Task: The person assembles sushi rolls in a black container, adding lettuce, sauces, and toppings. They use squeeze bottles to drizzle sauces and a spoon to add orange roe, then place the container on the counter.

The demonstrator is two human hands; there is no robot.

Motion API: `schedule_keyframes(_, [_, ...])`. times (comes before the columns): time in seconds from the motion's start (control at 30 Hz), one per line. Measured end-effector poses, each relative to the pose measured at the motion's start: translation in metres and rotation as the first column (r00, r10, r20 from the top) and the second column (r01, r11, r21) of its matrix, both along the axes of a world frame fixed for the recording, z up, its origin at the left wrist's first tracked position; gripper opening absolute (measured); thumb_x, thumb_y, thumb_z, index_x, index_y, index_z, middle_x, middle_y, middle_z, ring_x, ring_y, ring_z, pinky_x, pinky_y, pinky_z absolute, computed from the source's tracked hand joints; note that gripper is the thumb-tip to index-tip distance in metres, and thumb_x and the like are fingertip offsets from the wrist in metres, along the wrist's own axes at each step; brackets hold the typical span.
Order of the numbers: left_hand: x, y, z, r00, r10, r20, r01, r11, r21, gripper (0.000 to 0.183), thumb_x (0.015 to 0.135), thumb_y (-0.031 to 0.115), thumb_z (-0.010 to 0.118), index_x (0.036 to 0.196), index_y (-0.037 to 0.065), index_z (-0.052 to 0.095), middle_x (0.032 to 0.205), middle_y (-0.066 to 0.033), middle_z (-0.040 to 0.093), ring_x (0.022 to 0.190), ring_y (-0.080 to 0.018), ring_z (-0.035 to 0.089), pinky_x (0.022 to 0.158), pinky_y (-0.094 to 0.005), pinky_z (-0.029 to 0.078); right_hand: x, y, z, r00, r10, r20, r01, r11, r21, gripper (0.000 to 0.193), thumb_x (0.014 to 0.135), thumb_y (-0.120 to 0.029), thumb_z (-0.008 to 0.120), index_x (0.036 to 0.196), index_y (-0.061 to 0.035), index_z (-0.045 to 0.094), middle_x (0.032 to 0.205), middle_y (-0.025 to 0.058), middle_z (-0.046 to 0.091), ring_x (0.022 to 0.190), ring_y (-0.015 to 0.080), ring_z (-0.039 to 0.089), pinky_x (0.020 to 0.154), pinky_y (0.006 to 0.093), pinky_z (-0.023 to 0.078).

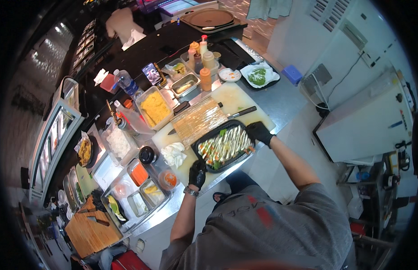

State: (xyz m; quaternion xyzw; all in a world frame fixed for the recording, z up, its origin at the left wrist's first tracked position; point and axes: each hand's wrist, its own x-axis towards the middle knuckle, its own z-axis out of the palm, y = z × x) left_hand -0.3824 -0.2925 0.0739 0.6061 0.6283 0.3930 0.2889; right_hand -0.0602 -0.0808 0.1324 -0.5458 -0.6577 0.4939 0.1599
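Both gloved hands grip a black tray of sushi at the frame's centre.

The left hand [197,173] closes on the lower left end of the tray [198,146], the right hand [259,132] on its upper right end; finger detail is hard to make out. The step looks like lifting or turning the plated rolls [226,146], glossy with pale sauce stripes. The next move calls for a level, steady carry. The tray rests on a white board [231,96], beside a ribbed bamboo mat [197,120] and a knife [242,111].

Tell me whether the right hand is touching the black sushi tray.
Touching: the head view shows the gloved right hand gripping the far rim of the black sushi tray.
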Motion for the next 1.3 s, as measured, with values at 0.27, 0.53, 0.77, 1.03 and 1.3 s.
schedule_keyframes(0.27, [-0.060,0.225,0.163,0.990,-0.033,-0.134,0.037,0.999,0.030,0.030,0.102,0.021,0.050,0.086,0.001,0.066,0.073,-0.0111,0.066,0.073,-0.0198,0.068,0.064,-0.0354,0.052,-0.026,0.186,0.140,0.988,-0.070,-0.139,0.077,0.996,0.047,0.019,0.093,-0.016,0.059,0.094,-0.0027,0.071,0.077,0.0058,0.068,0.067,0.0159,0.065,0.059,0.0308,0.053])
schedule_keyframes(0.53, [-0.240,0.548,0.220,0.914,-0.131,-0.385,0.143,0.990,0.003,0.025,0.098,0.021,0.054,0.088,0.005,0.070,0.084,-0.0063,0.071,0.079,-0.0192,0.068,0.074,-0.0323,0.056,-0.182,0.495,0.215,0.942,0.304,0.139,-0.328,0.757,0.565,0.034,0.085,-0.028,0.066,0.111,-0.0069,0.069,0.098,0.0155,0.071,0.086,0.0265,0.067,0.076,0.0398,0.054])
schedule_keyframes(0.77, [-0.376,0.719,0.203,0.599,0.104,-0.794,-0.229,0.972,-0.045,0.027,0.097,0.026,0.054,0.089,0.006,0.071,0.086,-0.0085,0.071,0.081,-0.0228,0.069,0.075,-0.0355,0.056,-0.324,0.662,0.159,0.951,-0.061,-0.304,0.157,0.940,0.303,0.048,0.083,-0.046,0.072,0.108,-0.0046,0.072,0.102,0.0245,0.071,0.095,0.0387,0.070,0.079,0.0457,0.054])
schedule_keyframes(1.03, [-0.404,0.838,0.146,0.509,0.126,-0.851,-0.332,0.941,-0.060,0.030,0.096,0.032,0.055,0.090,0.007,0.071,0.089,-0.0110,0.071,0.084,-0.0268,0.069,0.076,-0.0392,0.055,-0.392,0.774,0.056,0.991,-0.061,0.123,0.019,0.948,0.318,0.027,0.093,-0.026,0.061,0.107,-0.0069,0.074,0.111,0.0170,0.072,0.107,0.0329,0.069,0.087,0.0437,0.056])
schedule_keyframes(1.3, [-0.410,0.872,0.111,0.503,0.192,-0.843,-0.320,0.947,0.024,0.033,0.095,0.038,0.056,0.091,0.008,0.072,0.091,-0.0135,0.072,0.087,-0.0309,0.069,0.077,-0.0429,0.054,-0.403,0.805,0.030,0.990,-0.108,0.092,0.070,0.935,0.347,0.035,0.087,-0.019,0.064,0.116,0.0006,0.070,0.118,0.0255,0.068,0.110,0.0367,0.068,0.091,0.0450,0.054])
